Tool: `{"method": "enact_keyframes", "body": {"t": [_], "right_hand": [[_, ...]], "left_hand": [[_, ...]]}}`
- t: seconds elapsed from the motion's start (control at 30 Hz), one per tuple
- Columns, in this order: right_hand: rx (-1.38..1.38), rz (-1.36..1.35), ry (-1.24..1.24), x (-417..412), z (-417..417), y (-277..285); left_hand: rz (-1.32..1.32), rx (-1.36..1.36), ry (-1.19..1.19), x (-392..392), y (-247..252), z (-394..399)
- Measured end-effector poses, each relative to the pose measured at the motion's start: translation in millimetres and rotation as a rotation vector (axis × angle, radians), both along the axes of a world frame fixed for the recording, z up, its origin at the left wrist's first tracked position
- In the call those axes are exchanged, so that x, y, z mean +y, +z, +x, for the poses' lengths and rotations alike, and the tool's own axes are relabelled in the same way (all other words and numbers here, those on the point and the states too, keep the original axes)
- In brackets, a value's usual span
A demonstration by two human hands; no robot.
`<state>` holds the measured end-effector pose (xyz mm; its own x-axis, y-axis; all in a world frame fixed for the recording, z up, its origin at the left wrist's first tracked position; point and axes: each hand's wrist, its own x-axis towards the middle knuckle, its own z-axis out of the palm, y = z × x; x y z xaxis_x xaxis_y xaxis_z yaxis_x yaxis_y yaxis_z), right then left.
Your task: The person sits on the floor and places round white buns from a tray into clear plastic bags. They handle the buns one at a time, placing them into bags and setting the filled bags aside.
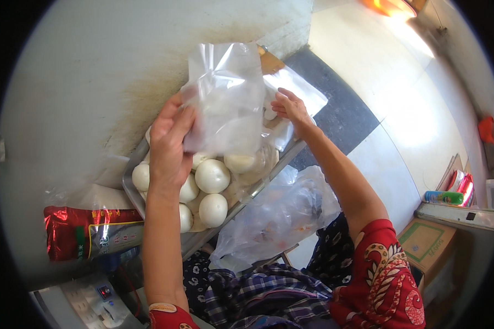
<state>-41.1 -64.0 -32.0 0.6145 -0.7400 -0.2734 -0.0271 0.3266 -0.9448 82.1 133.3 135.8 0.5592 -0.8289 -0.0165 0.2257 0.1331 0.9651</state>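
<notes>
My left hand [171, 131] grips a translucent plastic bag [230, 98] by its left edge, holding it up above a metal tray [251, 193]. Smooth, round white items [213, 176] sit in the tray on a pale lining; I cannot tell what they are. The raised bag covers part of them. To the right, my right hand [290, 107] hovers over more clear plastic bags [302, 88] at the tray's far end. Its fingers are extended, and nothing shows in them.
A large crumpled plastic bag [276, 214] lies between the tray and my lap. Left of the tray is a red foil package [90, 232] bearing writing. A metal appliance [90, 300] stands at lower left. At right are a cardboard box [426, 242] and a spray can [443, 197].
</notes>
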Motion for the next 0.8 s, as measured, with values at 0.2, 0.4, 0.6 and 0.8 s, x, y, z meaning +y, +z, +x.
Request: {"method": "enact_keyframes", "body": {"t": [0.2,0.4,0.6,0.8], "right_hand": [[-0.284,-0.004,0.527,60,-14,70],[-0.525,0.217,0.959,163,-30,119],[-0.402,0.103,0.974,258,-37,155],[-0.357,-0.008,0.71,299,-39,155]], "left_hand": [[-0.227,0.257,0.026,92,-1,-13],[-0.357,0.615,0.1,186,-20,-41],[-0.362,0.478,0.208,248,-40,-86],[-0.236,0.532,0.275,292,-55,-108]]}}
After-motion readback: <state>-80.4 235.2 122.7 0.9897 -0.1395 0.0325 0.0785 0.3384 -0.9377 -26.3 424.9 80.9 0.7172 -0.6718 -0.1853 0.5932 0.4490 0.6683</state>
